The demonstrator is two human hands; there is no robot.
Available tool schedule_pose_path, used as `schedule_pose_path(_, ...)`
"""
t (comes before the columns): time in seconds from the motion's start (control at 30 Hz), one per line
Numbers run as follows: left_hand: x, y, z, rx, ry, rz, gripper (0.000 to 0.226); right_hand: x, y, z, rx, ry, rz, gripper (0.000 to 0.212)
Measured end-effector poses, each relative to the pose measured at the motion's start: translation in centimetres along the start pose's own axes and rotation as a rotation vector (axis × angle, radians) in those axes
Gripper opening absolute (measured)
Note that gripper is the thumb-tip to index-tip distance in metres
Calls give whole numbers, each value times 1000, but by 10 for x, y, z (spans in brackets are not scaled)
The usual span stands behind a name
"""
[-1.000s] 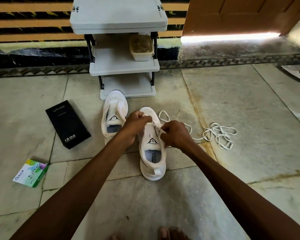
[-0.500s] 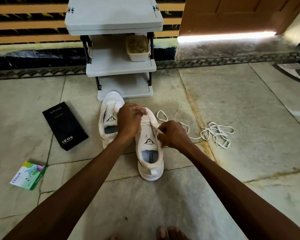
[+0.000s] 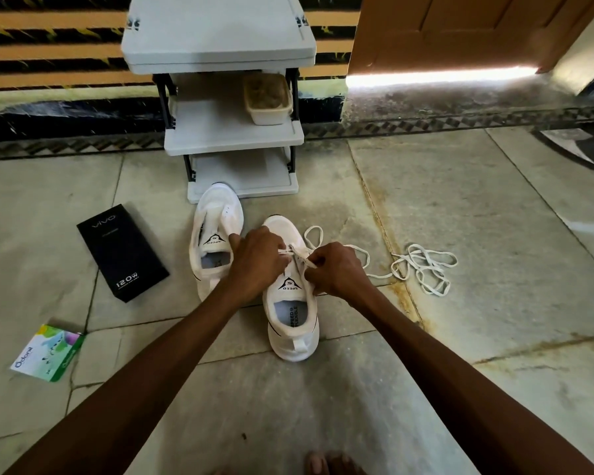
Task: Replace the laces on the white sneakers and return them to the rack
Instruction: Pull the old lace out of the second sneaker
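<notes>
Two white sneakers stand on the stone floor in front of a grey three-shelf rack (image 3: 234,140). The left sneaker (image 3: 211,231) has no lace in it. Over the tongue of the right sneaker (image 3: 290,303) my left hand (image 3: 258,260) pinches a strand of the white lace (image 3: 297,257). My right hand (image 3: 336,269) pinches the same lace from the other side, and the two hands nearly touch. From the shoe the lace runs right into a loose tangled pile (image 3: 422,267) on the floor.
A black phone box (image 3: 122,252) lies left of the sneakers, and a small green-and-white packet (image 3: 47,353) sits nearer at the far left. A beige tub (image 3: 268,99) stands on the rack's middle shelf. A wooden door (image 3: 460,29) is at the back right. My toes (image 3: 326,464) show at the bottom edge.
My left hand has slid from the sneaker's toe end back toward the tongue, meeting my right hand at the lace. The camera view shifted slightly.
</notes>
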State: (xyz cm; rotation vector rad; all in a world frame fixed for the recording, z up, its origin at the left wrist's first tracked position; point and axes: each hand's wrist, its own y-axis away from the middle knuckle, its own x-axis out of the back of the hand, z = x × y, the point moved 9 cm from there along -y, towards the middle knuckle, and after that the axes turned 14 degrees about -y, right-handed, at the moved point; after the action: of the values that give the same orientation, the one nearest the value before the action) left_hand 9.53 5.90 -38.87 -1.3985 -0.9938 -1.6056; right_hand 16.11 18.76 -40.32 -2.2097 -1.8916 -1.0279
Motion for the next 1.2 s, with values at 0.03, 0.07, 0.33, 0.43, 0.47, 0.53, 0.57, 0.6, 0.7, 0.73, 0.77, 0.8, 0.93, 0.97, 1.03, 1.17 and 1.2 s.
schedule_pose_path(0.03,0,1,0,24,14,14,27,0,0,0,4,-3,5,17)
schedule_pose_path(0.07,0,1,1,39,27,25,23,1,0,0,6,-4,9,17)
schedule_pose_path(0.33,39,-4,-45,380,914,336,15,3,-1,13,-39,-117,15,12)
schedule_pose_path(0.43,28,-8,-45,506,1541,134,28,1,-2,17,-64,-155,4,11)
schedule_pose_path(0.47,24,-9,-44,512,1499,69,28,1,-2,17,-62,-147,4,10)
schedule_pose_path(0.53,20,-11,-43,464,1194,-11,25,0,-3,16,-56,-129,7,10)
schedule_pose_path(0.57,17,-14,-41,401,999,-34,19,0,-4,16,-55,-126,8,10)
schedule_pose_path(0.6,19,-15,-36,310,805,-44,12,0,-4,15,-53,-126,7,10)
schedule_pose_path(0.7,12,-12,-7,-37,239,-64,29,0,-3,15,-39,-123,2,10)
schedule_pose_path(0.73,8,-9,0,-91,94,-69,36,0,-3,15,-36,-116,0,10)
schedule_pose_path(0.77,6,-6,5,-117,-10,-58,39,0,-3,14,-35,-111,-2,10)
schedule_pose_path(0.8,4,-5,7,-117,-66,-47,38,0,-3,14,-37,-109,-4,11)
schedule_pose_path(0.93,24,-11,-3,5,142,107,17,0,-2,14,-49,-120,-10,10)
schedule_pose_path(0.97,29,-12,-14,87,300,156,12,0,-2,15,-52,-129,-9,11)
schedule_pose_path(1.03,27,-11,-33,225,652,188,6,1,-1,17,-51,-134,-2,13)
schedule_pose_path(1.17,-3,0,-33,384,1386,-35,28,0,-1,17,-50,-135,0,11)
schedule_pose_path(1.2,-6,1,-28,390,1436,-85,29,-1,-2,18,-52,-138,1,11)
